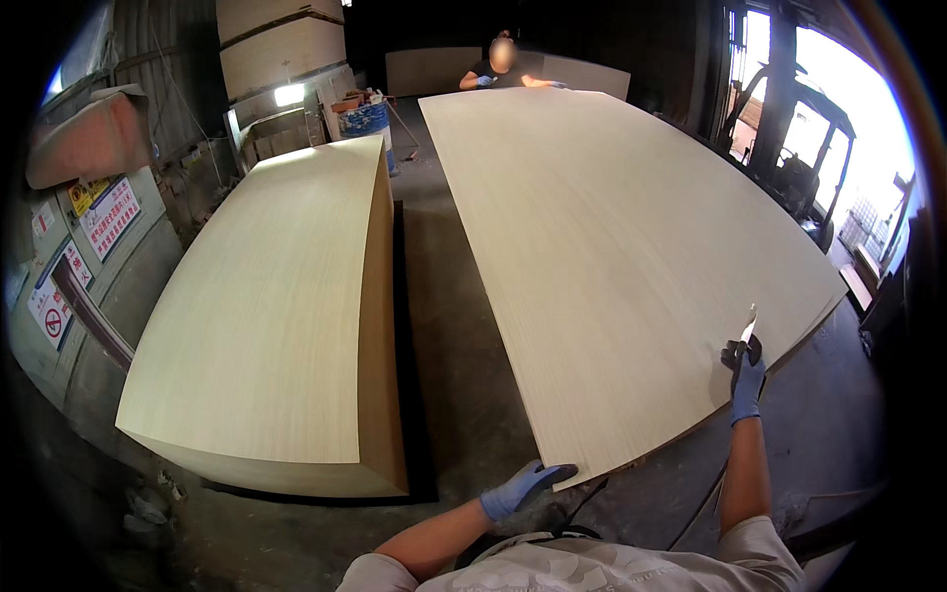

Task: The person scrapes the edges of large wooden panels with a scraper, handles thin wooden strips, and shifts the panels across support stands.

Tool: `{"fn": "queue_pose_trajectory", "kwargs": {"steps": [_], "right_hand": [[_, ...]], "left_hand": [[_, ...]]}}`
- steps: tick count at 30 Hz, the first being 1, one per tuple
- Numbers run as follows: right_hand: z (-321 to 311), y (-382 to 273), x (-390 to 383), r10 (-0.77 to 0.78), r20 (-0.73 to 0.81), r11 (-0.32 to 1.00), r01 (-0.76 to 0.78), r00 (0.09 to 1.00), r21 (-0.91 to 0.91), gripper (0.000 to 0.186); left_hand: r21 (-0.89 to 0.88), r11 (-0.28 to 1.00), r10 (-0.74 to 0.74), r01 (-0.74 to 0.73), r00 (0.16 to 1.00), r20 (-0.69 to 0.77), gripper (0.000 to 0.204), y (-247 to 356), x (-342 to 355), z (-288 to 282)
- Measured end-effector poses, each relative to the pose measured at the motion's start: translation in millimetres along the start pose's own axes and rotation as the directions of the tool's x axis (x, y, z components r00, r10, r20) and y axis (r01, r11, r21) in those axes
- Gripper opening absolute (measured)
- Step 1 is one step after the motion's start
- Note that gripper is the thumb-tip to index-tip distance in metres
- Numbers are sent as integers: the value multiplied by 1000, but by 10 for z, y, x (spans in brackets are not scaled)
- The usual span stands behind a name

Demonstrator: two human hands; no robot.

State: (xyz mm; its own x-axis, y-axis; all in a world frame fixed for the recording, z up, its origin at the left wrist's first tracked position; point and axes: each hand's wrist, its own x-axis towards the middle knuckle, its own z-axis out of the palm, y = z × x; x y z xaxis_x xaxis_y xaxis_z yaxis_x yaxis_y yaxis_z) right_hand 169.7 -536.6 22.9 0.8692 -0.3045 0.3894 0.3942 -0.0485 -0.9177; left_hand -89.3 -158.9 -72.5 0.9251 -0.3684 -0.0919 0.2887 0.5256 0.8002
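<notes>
A large pale wood panel (602, 247) lies at waist height on the right. My left hand (525, 486), in a blue glove with dark palm, is closed on its near left corner. My right hand (745, 380), gloved alike, is closed around a light, flat-bladed hand tool (748, 326), pointing upward, over the panel near its right part. What lies under the panel is mostly hidden.
A tall stack of pale sheets (252, 316) stands to the left, across a floor gap (449, 395). A co-worker (501, 69) in blue gloves is at the panel's far end. A forklift (799, 168) stands right; a blue barrel (363, 120) stands back left.
</notes>
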Motion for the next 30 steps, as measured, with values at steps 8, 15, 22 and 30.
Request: {"fn": "queue_pose_trajectory", "kwargs": {"steps": [8,15,22,30], "right_hand": [[-85,12,148,12,-15,991,-14,1000,-135,25],[-184,41,164,48,-47,995,-52,998,-82,25],[-73,-82,94,51,4,998,-51,999,-33,27],[858,-901,-894,255,751,762,-605,609,231,23]], "left_hand": [[-151,972,-176,181,983,45,36,-95,112,232],[-46,984,-176,173,982,-73,37,-27,46,349],[248,960,216,-129,905,-367,34,305,-345,-59],[-28,616,705,-788,566,-428,58,1996,639,809]]}}
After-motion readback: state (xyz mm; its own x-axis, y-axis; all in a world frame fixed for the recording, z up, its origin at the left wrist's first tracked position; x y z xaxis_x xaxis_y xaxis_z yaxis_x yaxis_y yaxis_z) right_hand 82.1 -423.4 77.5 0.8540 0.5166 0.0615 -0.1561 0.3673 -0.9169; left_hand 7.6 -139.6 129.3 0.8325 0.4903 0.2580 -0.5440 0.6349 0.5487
